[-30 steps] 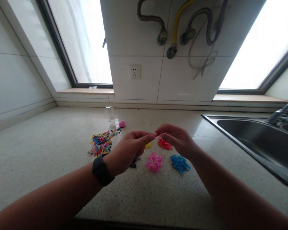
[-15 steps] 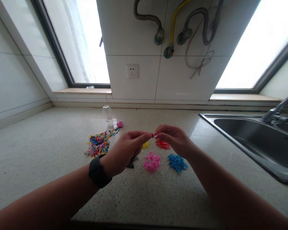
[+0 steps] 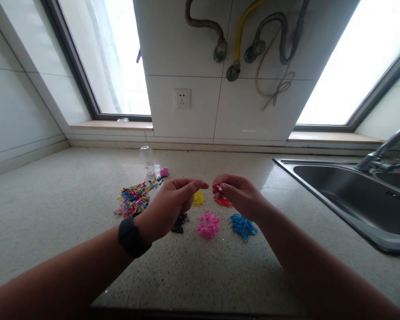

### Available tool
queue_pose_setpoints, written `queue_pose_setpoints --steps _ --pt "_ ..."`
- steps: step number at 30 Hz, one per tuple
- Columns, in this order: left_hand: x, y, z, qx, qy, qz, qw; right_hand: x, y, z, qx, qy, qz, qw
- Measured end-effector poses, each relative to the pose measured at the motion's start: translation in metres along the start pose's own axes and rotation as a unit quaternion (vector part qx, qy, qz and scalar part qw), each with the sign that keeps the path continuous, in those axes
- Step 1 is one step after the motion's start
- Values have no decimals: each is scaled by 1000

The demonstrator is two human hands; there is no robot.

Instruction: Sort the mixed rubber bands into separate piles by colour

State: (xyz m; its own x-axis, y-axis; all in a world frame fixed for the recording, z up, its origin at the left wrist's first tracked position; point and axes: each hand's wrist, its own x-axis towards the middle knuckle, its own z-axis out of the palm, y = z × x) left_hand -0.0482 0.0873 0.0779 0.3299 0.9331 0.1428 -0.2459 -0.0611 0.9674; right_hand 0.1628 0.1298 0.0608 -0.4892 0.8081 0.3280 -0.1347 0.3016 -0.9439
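Between the thumb and fingers of my right hand [image 3: 235, 190] is a small pale pink elastic band [image 3: 220, 188], mostly covered by the fingertips. My left hand [image 3: 178, 193], with a black watch [image 3: 133, 236] on its wrist, is closed, its thumb along the index finger. Whether it pinches anything I cannot make out. A narrow gap separates the hands. Below them lie piles of elastic bands: yellow [image 3: 198, 198], red [image 3: 223, 202] partly behind my right hand, pink [image 3: 208, 225], blue [image 3: 243, 226], and black [image 3: 179, 223] partly behind my left hand.
A mixed-colour heap of bands [image 3: 133, 200] lies left of my left hand. Behind it an upturned clear jar [image 3: 146, 160] stands beside a pink object [image 3: 164, 172]. A steel sink [image 3: 336, 191] with a faucet [image 3: 383, 151] is set into the speckled counter [image 3: 193, 275] at right.
My hands were touching at the fingertips over the small pink band. They have parted slightly, my left hand drawing back to the left, and the band stays in my right fingers.
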Motion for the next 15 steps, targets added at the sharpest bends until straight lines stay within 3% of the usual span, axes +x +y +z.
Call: queue_pose_setpoints --steps 5,10,15 --pt "6 -4 -9 33 4 10 999 3 -1 -2 -170 -53 1 984" --pt "16 -15 -25 110 0 27 994 4 2 0 -391 -167 -53 904" --pt "22 -21 -35 149 15 25 988 3 1 2 -478 -239 -69 842"
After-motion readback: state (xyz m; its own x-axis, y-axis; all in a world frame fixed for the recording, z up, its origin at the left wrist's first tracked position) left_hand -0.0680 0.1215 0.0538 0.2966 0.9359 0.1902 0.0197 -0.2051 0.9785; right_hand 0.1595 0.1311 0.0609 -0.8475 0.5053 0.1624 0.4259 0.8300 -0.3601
